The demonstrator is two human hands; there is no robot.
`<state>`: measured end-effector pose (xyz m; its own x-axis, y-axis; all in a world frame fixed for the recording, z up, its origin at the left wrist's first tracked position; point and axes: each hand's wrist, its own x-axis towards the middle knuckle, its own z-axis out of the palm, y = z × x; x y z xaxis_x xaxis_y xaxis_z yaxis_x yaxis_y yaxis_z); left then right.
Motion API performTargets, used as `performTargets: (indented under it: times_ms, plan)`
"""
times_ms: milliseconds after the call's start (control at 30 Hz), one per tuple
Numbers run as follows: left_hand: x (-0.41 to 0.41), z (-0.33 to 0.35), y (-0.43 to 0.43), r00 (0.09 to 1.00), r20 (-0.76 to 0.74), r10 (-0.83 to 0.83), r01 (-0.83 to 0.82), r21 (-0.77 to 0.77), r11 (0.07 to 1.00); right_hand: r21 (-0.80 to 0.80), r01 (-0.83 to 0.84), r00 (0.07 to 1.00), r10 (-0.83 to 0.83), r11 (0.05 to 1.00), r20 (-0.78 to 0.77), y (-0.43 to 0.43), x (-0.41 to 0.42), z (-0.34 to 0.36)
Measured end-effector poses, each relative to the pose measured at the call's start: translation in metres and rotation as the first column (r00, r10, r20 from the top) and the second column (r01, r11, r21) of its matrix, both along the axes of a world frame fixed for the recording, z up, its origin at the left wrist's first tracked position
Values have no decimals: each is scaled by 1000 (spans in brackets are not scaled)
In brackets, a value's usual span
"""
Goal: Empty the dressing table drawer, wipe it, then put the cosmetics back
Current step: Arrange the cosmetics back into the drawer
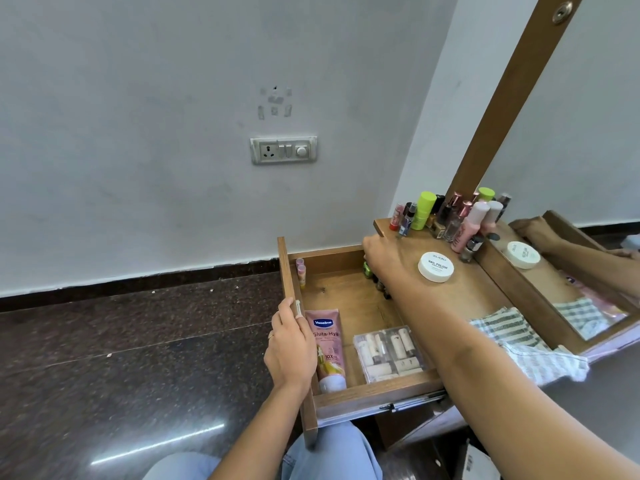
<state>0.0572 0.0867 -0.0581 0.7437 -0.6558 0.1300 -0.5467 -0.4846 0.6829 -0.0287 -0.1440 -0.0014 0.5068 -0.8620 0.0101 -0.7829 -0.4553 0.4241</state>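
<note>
The wooden drawer [346, 398] stands pulled out from the dressing table. My left hand [289, 348] grips the drawer front [287, 271] by its small handle. Inside lie a pink Vaseline tube [327, 348], a clear case of small tubes [389, 353] and two pink lip balm sticks [301, 273] at the back left. My right hand [388, 263] reaches over the drawer's back right corner, with its fingers bent down onto a row of small bottles [379, 287]. The hand hides whether it holds one.
On the table top [485, 292] stand a white nail polish jar [435, 267] and a cluster of upright cosmetic bottles [450, 216]. A striped cloth [519, 337] lies near the front edge. A mirror [571, 271] leans at the right. Dark stone floor lies left of the drawer.
</note>
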Motion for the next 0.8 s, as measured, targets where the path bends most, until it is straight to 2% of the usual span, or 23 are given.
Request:
performTargets:
  times_ms: [100, 200, 300, 400, 600, 800]
  plan:
    - [0, -1, 0, 1000, 8, -8, 8, 2, 1000, 39, 1, 955, -13, 999, 295, -1, -2, 6]
    - [1, -1, -1, 1000, 12, -11, 11, 6, 1000, 13, -19, 803, 8, 1000, 596, 2, -18, 25]
    - [0, -2, -1, 1000, 5, -10, 10, 2, 1000, -58, 49, 654, 12, 997, 756, -5, -44, 49]
    - [0, -2, -1, 1000, 2, -11, 11, -11, 1000, -103, 108, 605, 17, 989, 796, -19, -63, 68]
    - [0, -2, -1, 1000, 8, -8, 8, -7, 1000, -48, 88, 681, -25, 995, 732, -37, -68, 69]
    - [0, -2, -1, 1000, 5, -10, 10, -3, 1000, 11, 106, 676, -80, 994, 733, -36, -66, 68]
